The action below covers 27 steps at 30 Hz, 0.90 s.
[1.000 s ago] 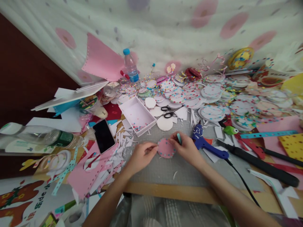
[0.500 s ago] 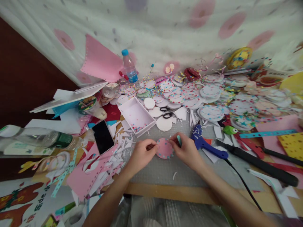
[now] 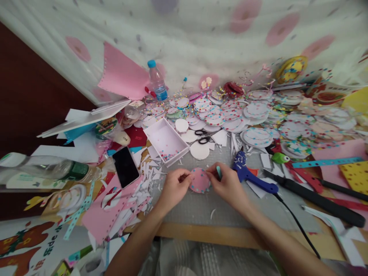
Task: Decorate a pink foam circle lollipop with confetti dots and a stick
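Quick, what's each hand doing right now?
Left hand: pinching the left edge of the pink disc.
Right hand: pinching the disc's right edge, fingers closed.

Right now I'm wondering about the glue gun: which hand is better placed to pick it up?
Right, probably. The right hand sits just beside the blue glue gun, though it pinches the pink disc and holds a teal strip. The left hand is on the disc's far side.

Left hand [image 3: 172, 188]: bare; we see no ring, no glove.
Right hand [image 3: 228, 186]: bare, no ring or glove that we see.
Forearms: both uncovered to the frame edge at 6 o'clock; no sleeve, watch or band.
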Each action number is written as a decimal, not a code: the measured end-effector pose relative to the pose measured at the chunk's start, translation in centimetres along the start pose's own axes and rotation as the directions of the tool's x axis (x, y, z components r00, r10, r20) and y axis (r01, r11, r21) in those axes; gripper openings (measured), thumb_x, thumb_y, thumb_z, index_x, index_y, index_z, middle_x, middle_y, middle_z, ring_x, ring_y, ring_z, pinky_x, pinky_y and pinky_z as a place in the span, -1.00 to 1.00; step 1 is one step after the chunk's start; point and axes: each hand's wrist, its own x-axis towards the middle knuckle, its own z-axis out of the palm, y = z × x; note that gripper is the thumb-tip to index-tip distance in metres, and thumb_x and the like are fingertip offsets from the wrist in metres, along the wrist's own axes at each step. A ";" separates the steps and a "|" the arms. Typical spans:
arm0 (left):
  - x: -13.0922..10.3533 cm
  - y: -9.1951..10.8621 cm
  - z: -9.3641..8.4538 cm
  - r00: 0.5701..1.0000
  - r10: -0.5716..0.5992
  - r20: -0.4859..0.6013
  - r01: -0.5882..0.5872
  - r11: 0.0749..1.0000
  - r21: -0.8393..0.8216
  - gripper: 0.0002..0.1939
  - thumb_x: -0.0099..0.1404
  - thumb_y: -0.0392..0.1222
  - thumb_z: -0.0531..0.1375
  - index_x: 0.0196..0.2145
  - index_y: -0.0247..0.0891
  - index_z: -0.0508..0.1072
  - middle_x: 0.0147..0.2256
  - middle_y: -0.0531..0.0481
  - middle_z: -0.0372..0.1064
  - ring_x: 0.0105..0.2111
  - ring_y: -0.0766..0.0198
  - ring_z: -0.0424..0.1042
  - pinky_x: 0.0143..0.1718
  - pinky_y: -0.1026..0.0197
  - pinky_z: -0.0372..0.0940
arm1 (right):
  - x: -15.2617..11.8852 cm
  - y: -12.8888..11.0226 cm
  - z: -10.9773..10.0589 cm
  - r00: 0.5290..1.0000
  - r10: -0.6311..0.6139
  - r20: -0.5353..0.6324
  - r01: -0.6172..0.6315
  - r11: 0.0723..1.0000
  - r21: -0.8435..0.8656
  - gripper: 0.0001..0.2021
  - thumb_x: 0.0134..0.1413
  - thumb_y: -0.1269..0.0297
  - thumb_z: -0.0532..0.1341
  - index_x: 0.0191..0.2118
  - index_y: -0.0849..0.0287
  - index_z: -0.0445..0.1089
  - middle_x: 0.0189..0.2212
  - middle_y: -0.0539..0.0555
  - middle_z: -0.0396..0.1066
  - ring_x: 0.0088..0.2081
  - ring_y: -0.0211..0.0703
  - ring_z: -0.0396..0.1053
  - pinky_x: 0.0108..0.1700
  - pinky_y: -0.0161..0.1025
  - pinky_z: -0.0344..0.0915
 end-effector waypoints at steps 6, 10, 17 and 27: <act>0.0 -0.7 0.4 1.000 -0.028 -0.010 0.027 1.000 -0.004 -0.80 0.13 -0.12 0.18 -0.52 -0.29 0.47 -0.58 0.01 0.40 -0.55 0.30 0.33 -0.49 0.29 0.21 | 0.1 -0.2 0.1 1.000 -0.007 0.014 0.007 1.000 0.003 -0.94 0.01 0.35 0.12 -0.44 0.13 0.30 -0.56 0.03 0.41 -0.53 -0.19 0.30 -0.45 -0.27 0.20; -0.2 -0.9 0.4 0.999 -0.038 -0.002 0.038 0.999 -0.012 -0.79 0.14 -0.11 0.17 -0.51 -0.30 0.46 -0.59 0.03 0.37 -0.56 0.32 0.31 -0.51 0.31 0.19 | 0.2 -0.1 0.3 1.000 -0.010 0.020 0.010 1.000 -0.002 -0.94 0.00 0.36 0.12 -0.45 0.13 0.28 -0.55 0.04 0.41 -0.52 -0.19 0.31 -0.44 -0.27 0.20; -0.2 -1.2 0.3 0.999 -0.034 0.008 0.034 0.999 -0.005 -0.82 0.13 -0.13 0.18 -0.51 -0.29 0.48 -0.56 0.01 0.40 -0.53 0.30 0.33 -0.48 0.30 0.22 | 0.1 -0.1 0.3 1.000 -0.016 0.025 0.016 1.000 -0.014 -0.93 0.00 0.35 0.11 -0.47 0.12 0.27 -0.58 0.03 0.39 -0.54 -0.19 0.30 -0.45 -0.28 0.19; -0.3 -1.1 -0.3 0.994 -0.085 0.069 0.086 0.996 -0.017 -0.79 0.13 -0.10 0.19 -0.54 -0.28 0.47 -0.63 0.05 0.35 -0.62 0.35 0.27 -0.57 0.33 0.14 | 0.5 -0.3 -0.2 0.997 -0.024 0.069 0.023 1.000 0.011 -0.90 0.06 0.28 0.13 -0.42 0.14 0.32 -0.57 0.00 0.39 -0.53 -0.21 0.31 -0.42 -0.29 0.22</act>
